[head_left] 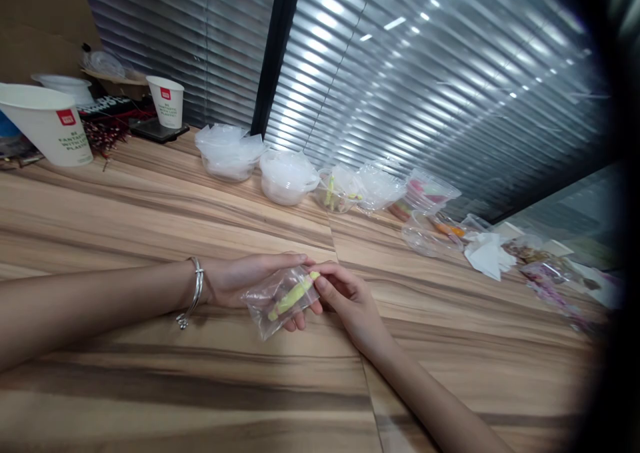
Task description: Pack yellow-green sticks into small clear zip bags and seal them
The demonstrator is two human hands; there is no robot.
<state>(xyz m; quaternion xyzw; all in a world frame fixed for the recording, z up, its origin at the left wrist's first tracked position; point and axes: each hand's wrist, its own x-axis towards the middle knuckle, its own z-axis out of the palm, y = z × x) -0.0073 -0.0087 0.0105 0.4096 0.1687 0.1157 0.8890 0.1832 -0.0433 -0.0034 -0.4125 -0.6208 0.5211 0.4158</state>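
A small clear plastic bag (261,306) lies slanted across my left hand (245,276), with a yellow, stick-like piece (291,298) showing through it. My left palm faces up; its fingers pass beneath the bag and its thumb stretches along the upper edge. At the bag's right end, my right hand (353,300) pinches the corner between thumb and forefinger, close to the tip of the yellow piece. Whether those fingertips touch the piece itself I cannot tell. Both hands are just above the wooden table (200,386). A silver bracelet (198,290) circles my left wrist.
Along the back stand clear bowls of plastic bags (287,176) and a bowl with yellow pieces (336,193). Farther right are an overturned-looking clear container (430,233), white tissue (487,253) and packets. Paper cups (60,130) stand at left, one on a dark phone-like slab (157,131).
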